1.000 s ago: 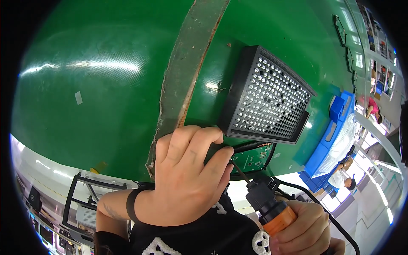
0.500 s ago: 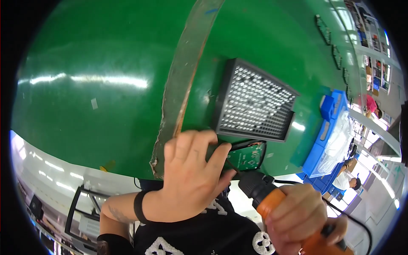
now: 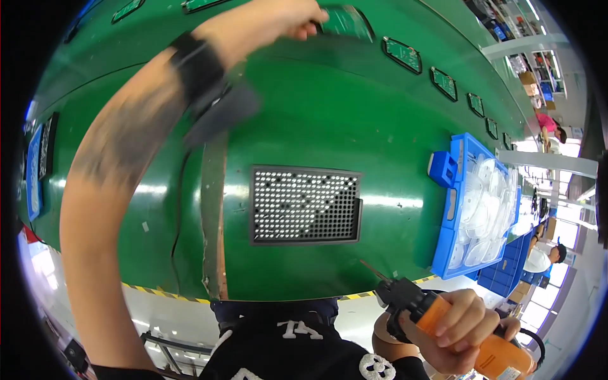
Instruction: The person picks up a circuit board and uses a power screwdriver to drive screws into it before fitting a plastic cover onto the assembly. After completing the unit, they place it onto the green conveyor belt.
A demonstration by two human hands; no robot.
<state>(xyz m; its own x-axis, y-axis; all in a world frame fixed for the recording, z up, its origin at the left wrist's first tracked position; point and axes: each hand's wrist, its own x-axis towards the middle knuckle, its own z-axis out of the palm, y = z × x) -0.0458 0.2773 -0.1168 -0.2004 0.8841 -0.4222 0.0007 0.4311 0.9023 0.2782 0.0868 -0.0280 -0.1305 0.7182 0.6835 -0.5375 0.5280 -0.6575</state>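
My left arm stretches to the far side of the green table. The fingers of my left hand (image 3: 301, 18) are closed on the near-left edge of a black-framed green circuit board (image 3: 347, 25), blurred by motion. My right hand (image 3: 459, 326) grips an orange and black electric screwdriver (image 3: 437, 313) at the lower right. Its thin bit (image 3: 375, 270) points up and left, above the table's front edge, touching nothing. Between the hands lies a black tray (image 3: 252, 212) of round holes, many filled with small shiny screws; the lower right holes look dark.
More framed circuit boards (image 3: 402, 55) lie in a row along the far side. A blue bin (image 3: 445, 231) of clear plastic parts stands at the right. A dark blurred object (image 3: 228, 114) is below my left wrist. A black cable (image 3: 178, 215) crosses the table's left. People work far right.
My left hand has gone from the near edge to the far side with a circuit board. The screwdriver bit is now away from the board, and the view has shifted.
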